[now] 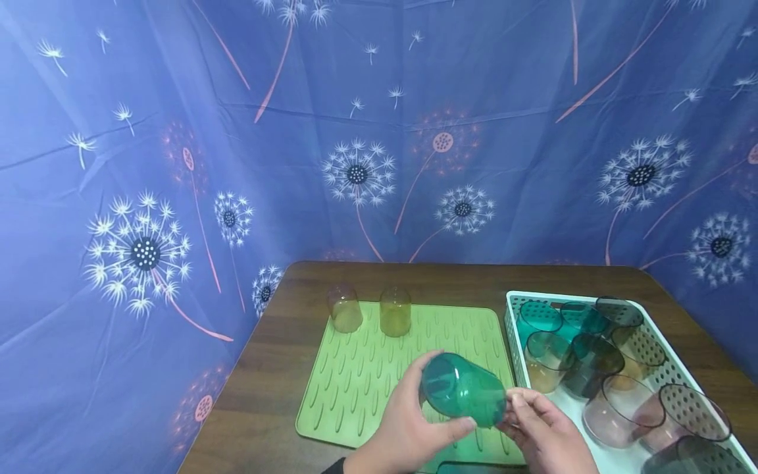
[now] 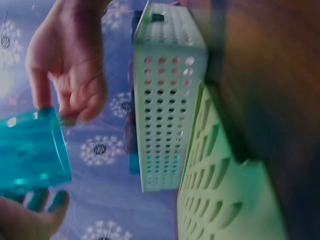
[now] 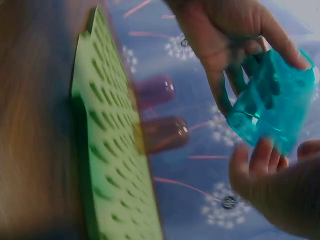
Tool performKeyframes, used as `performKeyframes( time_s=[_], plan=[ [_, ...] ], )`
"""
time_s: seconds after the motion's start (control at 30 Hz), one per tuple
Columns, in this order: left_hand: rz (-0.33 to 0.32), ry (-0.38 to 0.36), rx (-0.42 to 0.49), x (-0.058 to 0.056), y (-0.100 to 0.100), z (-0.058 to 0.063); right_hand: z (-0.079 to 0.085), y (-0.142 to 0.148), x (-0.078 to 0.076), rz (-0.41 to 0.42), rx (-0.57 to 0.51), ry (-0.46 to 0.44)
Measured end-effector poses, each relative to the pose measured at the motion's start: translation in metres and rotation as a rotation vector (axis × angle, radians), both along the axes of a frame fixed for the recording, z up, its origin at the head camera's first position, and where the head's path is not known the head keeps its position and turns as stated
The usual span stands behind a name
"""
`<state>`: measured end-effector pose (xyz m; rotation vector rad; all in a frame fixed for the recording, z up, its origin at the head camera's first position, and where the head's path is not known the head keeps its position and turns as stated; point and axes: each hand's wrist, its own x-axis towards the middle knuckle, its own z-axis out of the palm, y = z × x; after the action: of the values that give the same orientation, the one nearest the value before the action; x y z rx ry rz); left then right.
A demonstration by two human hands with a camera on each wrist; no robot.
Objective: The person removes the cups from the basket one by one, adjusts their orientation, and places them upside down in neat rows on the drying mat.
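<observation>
Head view is evenly bright; the 2 wrist views blur.

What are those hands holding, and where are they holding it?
A see-through teal cup. The left hand grips it around the side; the right hand is at one end, but whether it grips too is unclear.

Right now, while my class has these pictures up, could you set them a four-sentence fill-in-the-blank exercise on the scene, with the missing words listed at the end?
1. The left hand holds a teal cup over a mat that is ____ in colour.
2. Near the mat's far edge stand ____ other cups.
3. The walls of the white basket are dotted with small ____.
4. In the head view, the basket stands to the ____ of the mat.

Missing words: green; two; holes; right.
</observation>
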<state>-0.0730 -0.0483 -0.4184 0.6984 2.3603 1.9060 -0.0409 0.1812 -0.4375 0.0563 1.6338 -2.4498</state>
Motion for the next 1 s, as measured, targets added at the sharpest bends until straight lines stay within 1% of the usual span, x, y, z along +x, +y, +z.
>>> performKeyframes(
  time_s=[0.03,0.07,0.1,0.13,0.2,0.27,0.33,0.4,0.43,0.5,0.57,0.63,0.7,0.77,0.9,1.0],
  plan=[
    [0.068,-0.009,-0.024,-0.005,0.001,-0.001,0.000,0.001,0.001,-0.093,0.111,-0.007],
    [0.135,-0.017,-0.056,-0.012,0.002,-0.002,0.000,0.002,0.002,-0.171,0.175,0.012],
    [0.203,-0.022,-0.103,-0.021,0.003,-0.003,-0.001,0.004,0.003,-0.219,0.206,0.040],
    [0.265,-0.022,-0.155,-0.031,0.005,-0.005,-0.001,0.007,0.004,-0.249,0.215,0.070],
    [0.364,-0.017,-0.269,-0.051,0.008,-0.011,-0.001,0.010,0.006,-0.290,0.236,0.125],
    [0.423,0.007,-0.355,-0.071,0.012,-0.016,-0.001,0.008,0.008,-0.329,0.316,0.136],
    [0.464,0.022,-0.413,-0.088,0.015,-0.021,-0.002,0.003,0.011,-0.375,0.387,0.161],
    [0.489,0.046,-0.448,-0.102,0.018,-0.024,-0.004,-0.003,0.014,-0.416,0.454,0.193],
    [0.493,0.054,-0.466,-0.108,0.020,-0.026,-0.004,-0.005,0.016,-0.429,0.494,0.199],
    [0.489,0.063,-0.488,-0.119,0.024,-0.029,-0.005,-0.010,0.019,-0.449,0.529,0.229],
    [0.495,0.075,-0.527,-0.130,0.029,-0.033,-0.004,-0.013,0.021,-0.462,0.568,0.235],
    [0.504,0.063,-0.561,-0.138,0.033,-0.037,-0.003,-0.016,0.023,-0.473,0.624,0.243],
    [0.514,0.034,-0.583,-0.143,0.036,-0.040,-0.003,-0.017,0.024,-0.496,0.660,0.285],
    [0.518,0.014,-0.611,-0.147,0.040,-0.042,0.002,-0.018,0.025,-0.534,0.724,0.326],
    [0.510,-0.001,-0.631,-0.149,0.043,-0.049,0.015,-0.014,0.028,-0.677,0.784,0.398],
    [0.522,-0.001,-0.620,-0.149,0.042,-0.054,0.026,-0.005,0.030,-0.789,0.851,0.363]
  ],
)
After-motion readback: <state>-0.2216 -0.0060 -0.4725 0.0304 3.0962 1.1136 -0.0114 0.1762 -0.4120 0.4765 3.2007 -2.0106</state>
